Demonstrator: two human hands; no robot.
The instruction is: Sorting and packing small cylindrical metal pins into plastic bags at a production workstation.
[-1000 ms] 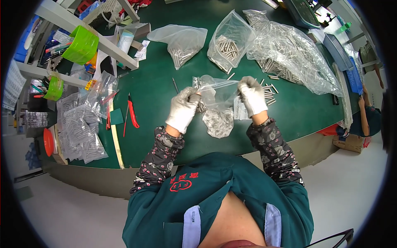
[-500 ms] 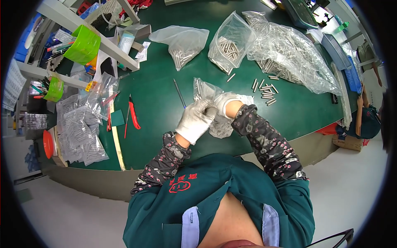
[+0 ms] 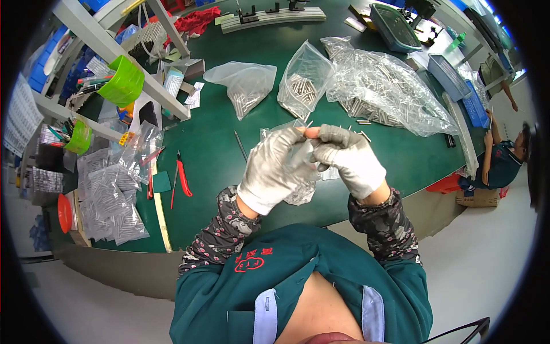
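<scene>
Both my hands wear whitish work gloves and meet over the green table. My left hand (image 3: 269,175) pinches the upper edge of a small clear plastic bag (image 3: 299,157). Opposite it, my right hand (image 3: 355,166) grips the same bag with bent fingers, some bare fingertips showing. Whether anything lies inside this bag I cannot tell. Beneath the hands rests a crumpled clear plastic piece (image 3: 301,194). A few loose metal pins (image 3: 364,121) show just beyond my right hand, which hides others. A dark pen (image 3: 240,144) lies left of my left hand.
Farther back stand two open bags of metal pins (image 3: 245,97), (image 3: 302,86) and a large bag of pins (image 3: 384,86). Red-handled pliers (image 3: 183,178) and packed bags (image 3: 109,198) lie left. A grey rack post (image 3: 126,63) rises there. Another person (image 3: 498,157) is at far right.
My right hand has swung up and turned leftward to meet the left hand. The small bag is now raised between both hands. The view has tilted, so the table's far side shows more.
</scene>
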